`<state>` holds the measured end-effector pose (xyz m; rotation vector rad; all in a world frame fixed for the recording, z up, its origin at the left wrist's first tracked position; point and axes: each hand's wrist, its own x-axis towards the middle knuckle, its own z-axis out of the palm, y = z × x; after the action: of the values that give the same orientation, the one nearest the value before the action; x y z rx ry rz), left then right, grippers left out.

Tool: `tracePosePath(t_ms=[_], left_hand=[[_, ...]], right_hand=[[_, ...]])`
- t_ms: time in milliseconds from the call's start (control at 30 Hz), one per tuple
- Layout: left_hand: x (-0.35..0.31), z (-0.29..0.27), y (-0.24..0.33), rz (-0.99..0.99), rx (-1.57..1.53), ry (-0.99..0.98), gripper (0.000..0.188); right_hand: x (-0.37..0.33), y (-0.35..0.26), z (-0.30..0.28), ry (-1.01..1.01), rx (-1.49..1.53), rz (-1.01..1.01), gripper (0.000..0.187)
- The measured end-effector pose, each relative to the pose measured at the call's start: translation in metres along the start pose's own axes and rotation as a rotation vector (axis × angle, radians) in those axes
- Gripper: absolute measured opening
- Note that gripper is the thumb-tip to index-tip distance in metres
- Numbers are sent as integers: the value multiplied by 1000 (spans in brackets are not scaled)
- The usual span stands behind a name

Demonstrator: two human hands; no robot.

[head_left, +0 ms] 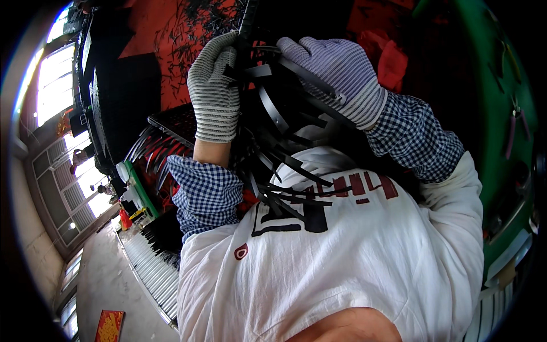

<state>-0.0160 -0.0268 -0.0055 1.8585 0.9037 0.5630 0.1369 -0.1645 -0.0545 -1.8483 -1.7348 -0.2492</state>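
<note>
Both hands wear striped knit gloves and work close together at the top centre, on a black piece with many flat, loose strips (272, 108). My left hand (214, 94) has its fingers bent at the edge of this dark piece, where a short strip end (257, 71) sticks out beside the thumb. What its fingertips grip is hidden. My right hand (330, 71) is closed around a long flat black strip (310, 75) that runs under the palm toward the wrist. More strip ends (290, 199) hang down in front of my white shirt.
Red sheeting (165, 34) strewn with black scraps lies beyond my left hand. Crumpled red cloth (390, 60) sits right of my right hand. Black panels (131, 85) stand at left, above a bundle of strips (149, 149). A green surface with tools (515, 117) curves along the right.
</note>
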Motion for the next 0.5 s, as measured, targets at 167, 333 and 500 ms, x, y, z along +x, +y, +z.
tracePosePath(t_ms=[167, 333, 500], left_hand=[[-2, 3, 3, 56, -16, -5, 23], [-3, 12, 14, 69, 74, 19, 22], [-5, 18, 17, 167, 137, 39, 21]], right_hand=[[7, 6, -17, -237, 154, 77, 42], [18, 18, -29, -318, 387, 185, 30], [32, 37, -40, -492, 385, 158, 28]])
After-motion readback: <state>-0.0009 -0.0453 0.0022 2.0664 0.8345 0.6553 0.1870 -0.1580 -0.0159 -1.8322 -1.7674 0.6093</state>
